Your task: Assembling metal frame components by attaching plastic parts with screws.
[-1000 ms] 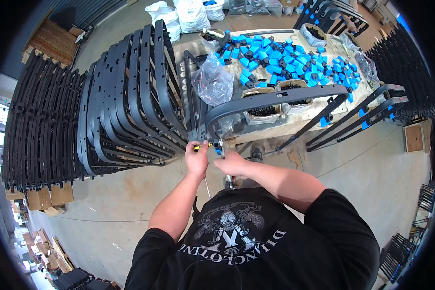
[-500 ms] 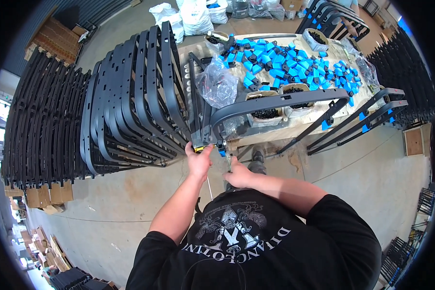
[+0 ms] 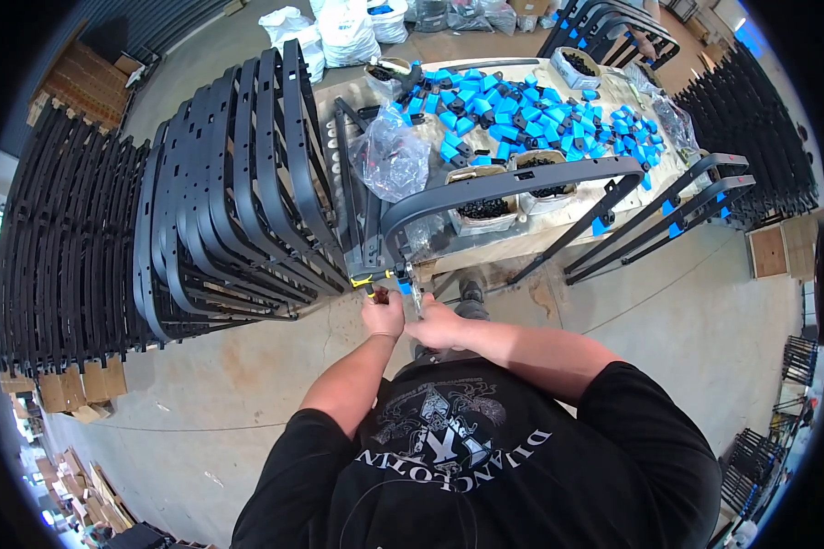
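A dark metal frame (image 3: 522,180) with a rounded corner arches over the near side of the workbench (image 3: 604,203). At its near left end, a yellow-and-black tool (image 3: 366,282) sits beside a small blue corner piece (image 3: 404,286). My left hand (image 3: 384,317) is just below the yellow tool with fingers curled; whatever they hold is hidden. Close beside it, my right hand (image 3: 436,324) is closed around the lower end of a narrow silver metal tool (image 3: 417,295), whose upper end meets the frame end next to the blue piece.
Many blue-and-black corner pieces (image 3: 531,114) cover the bench, with boxes of small black parts (image 3: 482,209) and a clear plastic bag (image 3: 389,156) among them. Dark frames (image 3: 233,165) stand in a row at left. More frames (image 3: 677,215) lean at right.
My left hand has dropped from the yellow tool toward my body and turned, exposing more of the tool. My right hand stays on the silver tool. The whole view has shifted slightly.
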### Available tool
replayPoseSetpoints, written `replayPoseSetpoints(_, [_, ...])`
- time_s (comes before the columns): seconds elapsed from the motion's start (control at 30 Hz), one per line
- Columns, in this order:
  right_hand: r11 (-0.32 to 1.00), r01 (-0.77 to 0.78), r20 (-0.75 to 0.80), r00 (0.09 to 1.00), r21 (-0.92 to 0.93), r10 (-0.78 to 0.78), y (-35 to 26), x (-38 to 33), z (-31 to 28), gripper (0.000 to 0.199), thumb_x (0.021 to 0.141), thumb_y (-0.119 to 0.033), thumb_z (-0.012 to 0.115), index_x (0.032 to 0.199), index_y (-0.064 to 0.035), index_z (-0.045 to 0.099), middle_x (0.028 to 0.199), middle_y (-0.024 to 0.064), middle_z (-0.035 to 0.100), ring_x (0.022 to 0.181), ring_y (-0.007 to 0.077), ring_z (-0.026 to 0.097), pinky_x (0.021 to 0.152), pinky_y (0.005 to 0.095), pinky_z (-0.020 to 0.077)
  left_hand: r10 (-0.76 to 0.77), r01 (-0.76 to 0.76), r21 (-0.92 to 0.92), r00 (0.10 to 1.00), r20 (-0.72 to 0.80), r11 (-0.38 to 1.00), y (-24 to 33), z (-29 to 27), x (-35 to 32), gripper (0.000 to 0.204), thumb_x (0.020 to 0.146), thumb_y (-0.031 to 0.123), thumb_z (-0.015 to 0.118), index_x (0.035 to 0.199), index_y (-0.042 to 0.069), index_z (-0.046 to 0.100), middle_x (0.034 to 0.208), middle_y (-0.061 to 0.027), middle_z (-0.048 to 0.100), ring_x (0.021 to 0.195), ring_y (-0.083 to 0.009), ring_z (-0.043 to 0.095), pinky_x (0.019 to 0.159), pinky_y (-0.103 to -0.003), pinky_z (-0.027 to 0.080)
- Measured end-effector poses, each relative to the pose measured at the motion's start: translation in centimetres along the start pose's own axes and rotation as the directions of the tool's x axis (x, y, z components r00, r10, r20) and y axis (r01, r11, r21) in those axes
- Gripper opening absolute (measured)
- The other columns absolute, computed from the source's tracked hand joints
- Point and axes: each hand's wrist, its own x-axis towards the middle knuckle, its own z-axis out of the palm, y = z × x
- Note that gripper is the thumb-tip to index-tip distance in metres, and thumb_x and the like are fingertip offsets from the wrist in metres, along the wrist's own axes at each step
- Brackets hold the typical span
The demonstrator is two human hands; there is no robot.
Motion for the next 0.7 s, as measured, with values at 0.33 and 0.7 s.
replayPoseSetpoints(0.33, [0.598, 0.082, -0.222, 0.961, 0.797, 0.163, 7.5, 0.7, -1.8, 0.031, 0.093, -0.007, 0.059, 0.123, -0.0019, 0.055, 0.08, 0.0058, 0.061, 0.066, 0.0153, 0.06, 0.06, 0.0316, 0.0504, -0.192, 0.311, -0.433, 0.936, 0.295, 0.846, 5.6, -4.0, 2.1, 0.029, 0.078, 0.016, 0.087, 0.089, 0.012, 0.06, 0.07, 0.0073, 0.052, 0.056, -0.0051, 0.043, 0.05, -0.025, 0.034])
replayPoseSetpoints(0.7, [0.803, 0.105, -0.328, 0.937, 0.587, 0.118, 10.9, -10.1, -9.5, 0.065, 0.089, -0.036, 0.072, 0.141, -0.0015, 0.051, 0.096, 0.0068, 0.066, 0.076, 0.0163, 0.059, 0.068, 0.029, 0.0497, 0.317, -0.225, -0.267, 0.869, 0.381, 0.937, 13.4, -3.9, -8.0, 0.011, 0.101, 0.009, 0.054, 0.099, 0.0, 0.06, 0.071, -0.0009, 0.057, 0.06, -0.0077, 0.053, 0.053, -0.025, 0.044])
